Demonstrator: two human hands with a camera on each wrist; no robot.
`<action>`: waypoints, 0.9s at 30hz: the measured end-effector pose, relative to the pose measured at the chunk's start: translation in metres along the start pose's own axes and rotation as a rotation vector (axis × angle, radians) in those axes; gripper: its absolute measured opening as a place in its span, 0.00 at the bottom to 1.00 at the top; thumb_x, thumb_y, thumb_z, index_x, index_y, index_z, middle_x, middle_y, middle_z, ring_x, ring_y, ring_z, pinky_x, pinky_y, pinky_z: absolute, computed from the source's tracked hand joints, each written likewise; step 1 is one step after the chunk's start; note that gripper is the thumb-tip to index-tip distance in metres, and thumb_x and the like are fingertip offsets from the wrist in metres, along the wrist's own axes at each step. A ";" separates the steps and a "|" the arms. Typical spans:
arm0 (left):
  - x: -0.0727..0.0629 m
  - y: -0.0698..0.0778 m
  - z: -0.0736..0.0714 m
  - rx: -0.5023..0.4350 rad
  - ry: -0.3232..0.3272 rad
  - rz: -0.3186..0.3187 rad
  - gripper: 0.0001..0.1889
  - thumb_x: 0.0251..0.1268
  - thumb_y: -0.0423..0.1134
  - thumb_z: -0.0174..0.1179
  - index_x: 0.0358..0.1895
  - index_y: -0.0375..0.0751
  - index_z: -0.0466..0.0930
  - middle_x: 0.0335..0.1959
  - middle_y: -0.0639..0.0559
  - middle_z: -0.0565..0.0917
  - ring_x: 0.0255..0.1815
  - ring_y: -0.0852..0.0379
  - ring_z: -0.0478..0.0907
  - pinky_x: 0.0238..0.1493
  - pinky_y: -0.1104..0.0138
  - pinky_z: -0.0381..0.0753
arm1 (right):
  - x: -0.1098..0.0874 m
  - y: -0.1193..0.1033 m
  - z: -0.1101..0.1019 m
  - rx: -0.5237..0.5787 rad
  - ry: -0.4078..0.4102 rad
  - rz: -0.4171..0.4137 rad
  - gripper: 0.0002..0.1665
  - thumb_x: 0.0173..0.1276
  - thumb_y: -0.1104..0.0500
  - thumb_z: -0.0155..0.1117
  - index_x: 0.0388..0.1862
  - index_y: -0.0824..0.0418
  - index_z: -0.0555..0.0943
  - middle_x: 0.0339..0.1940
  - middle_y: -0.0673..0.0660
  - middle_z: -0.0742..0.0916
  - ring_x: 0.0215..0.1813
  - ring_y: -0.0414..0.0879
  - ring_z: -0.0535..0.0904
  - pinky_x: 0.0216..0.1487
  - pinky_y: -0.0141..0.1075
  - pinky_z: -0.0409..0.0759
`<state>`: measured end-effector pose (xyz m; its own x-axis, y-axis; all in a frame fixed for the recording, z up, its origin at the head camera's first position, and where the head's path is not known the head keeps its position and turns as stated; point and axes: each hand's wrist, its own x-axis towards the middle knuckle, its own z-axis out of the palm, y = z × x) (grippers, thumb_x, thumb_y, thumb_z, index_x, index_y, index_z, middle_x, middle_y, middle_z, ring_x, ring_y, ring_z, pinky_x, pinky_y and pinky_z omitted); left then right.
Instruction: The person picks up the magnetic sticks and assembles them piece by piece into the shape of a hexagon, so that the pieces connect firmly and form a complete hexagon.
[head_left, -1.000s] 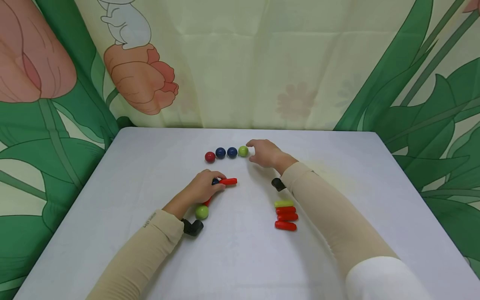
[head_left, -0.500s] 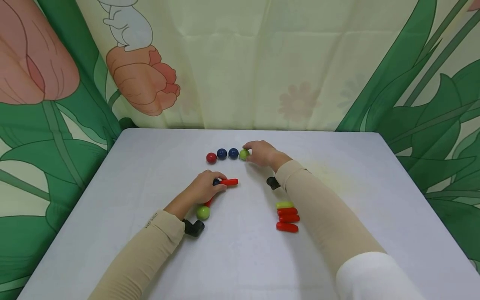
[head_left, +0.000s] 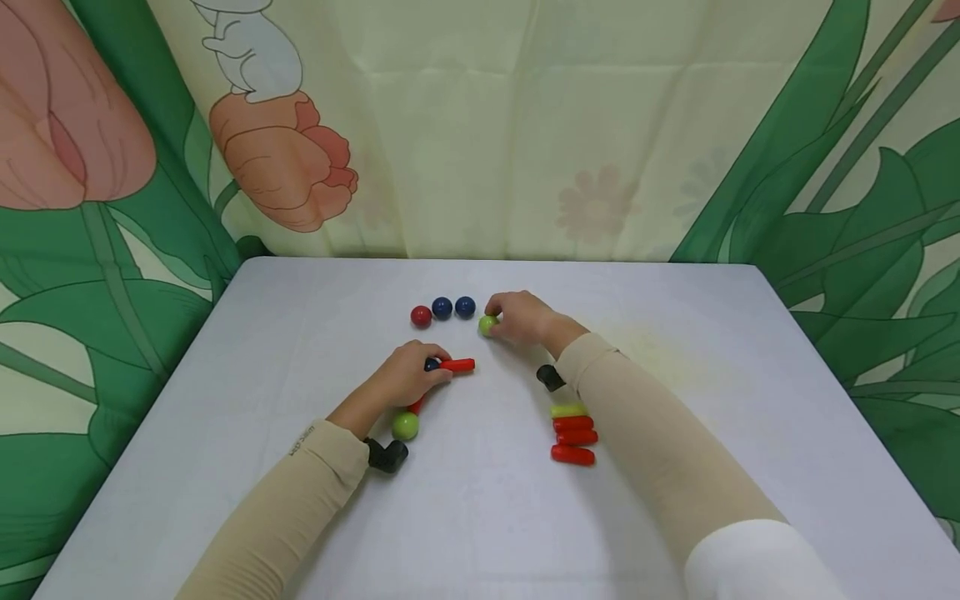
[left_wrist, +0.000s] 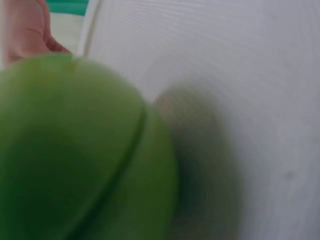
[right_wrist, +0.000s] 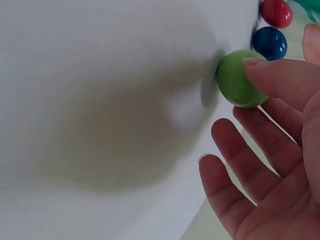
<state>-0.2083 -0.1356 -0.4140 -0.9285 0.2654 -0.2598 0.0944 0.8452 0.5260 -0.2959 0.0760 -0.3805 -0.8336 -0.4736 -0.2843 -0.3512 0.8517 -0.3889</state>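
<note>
In the head view my left hand (head_left: pixel 408 372) grips a dark blue ball (head_left: pixel 431 364) from which a red stick (head_left: pixel 460 365) points right. Below that hand a second red stick (head_left: pixel 416 406) leads down to a green ball (head_left: pixel 405 427). This ball fills much of the left wrist view, where part of the left hand (left_wrist: pixel 27 30) appears behind it. My right hand (head_left: pixel 527 318) pinches another green ball (head_left: pixel 488 325) between thumb and finger. The right wrist view shows the pinched ball (right_wrist: pixel 240 80) close to the tabletop, the other fingers spread loosely.
Two blue balls (head_left: pixel 465 307) and a red ball (head_left: pixel 421 317) form a row near the far edge. Red sticks (head_left: pixel 573 455) and a yellow-green stick (head_left: pixel 568 410) lie beside the right forearm. Black wrist cameras (head_left: pixel 387 457) protrude at both wrists. A printed curtain (head_left: pixel 480 125) hangs behind.
My right hand has reached the green ball at the row's right end, taken hold of it and drawn it slightly nearer, apart from the blue balls. The left hand stays put.
</note>
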 end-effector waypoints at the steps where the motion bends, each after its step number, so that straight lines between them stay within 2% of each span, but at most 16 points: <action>1: 0.000 0.000 0.000 -0.003 0.001 -0.002 0.19 0.70 0.46 0.64 0.61 0.45 0.80 0.51 0.44 0.78 0.49 0.48 0.72 0.54 0.57 0.75 | -0.002 0.000 0.000 0.005 -0.005 0.000 0.22 0.72 0.56 0.64 0.61 0.62 0.77 0.60 0.58 0.82 0.60 0.53 0.75 0.67 0.43 0.68; 6: -0.001 0.001 0.000 -0.018 0.009 -0.009 0.19 0.71 0.45 0.63 0.61 0.45 0.80 0.50 0.44 0.78 0.49 0.48 0.72 0.52 0.57 0.76 | -0.011 -0.001 0.003 0.025 -0.041 -0.019 0.18 0.71 0.58 0.64 0.58 0.62 0.78 0.56 0.58 0.82 0.53 0.52 0.76 0.64 0.43 0.72; 14: -0.001 0.002 0.002 -0.034 0.028 -0.029 0.19 0.71 0.46 0.63 0.61 0.46 0.79 0.51 0.45 0.78 0.49 0.48 0.72 0.46 0.60 0.77 | -0.025 -0.004 0.009 0.059 -0.099 -0.067 0.19 0.70 0.60 0.65 0.59 0.62 0.78 0.53 0.56 0.83 0.51 0.50 0.78 0.61 0.41 0.75; 27: -0.002 0.004 0.000 0.002 0.025 -0.007 0.19 0.72 0.45 0.62 0.61 0.44 0.79 0.48 0.45 0.78 0.47 0.48 0.72 0.44 0.60 0.75 | -0.035 -0.012 0.016 0.027 -0.094 -0.090 0.19 0.69 0.60 0.67 0.57 0.61 0.79 0.53 0.55 0.84 0.51 0.50 0.79 0.61 0.41 0.75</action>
<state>-0.2063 -0.1330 -0.4117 -0.9378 0.2481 -0.2430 0.0888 0.8479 0.5227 -0.2554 0.0787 -0.3798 -0.7552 -0.5679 -0.3272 -0.4104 0.7990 -0.4396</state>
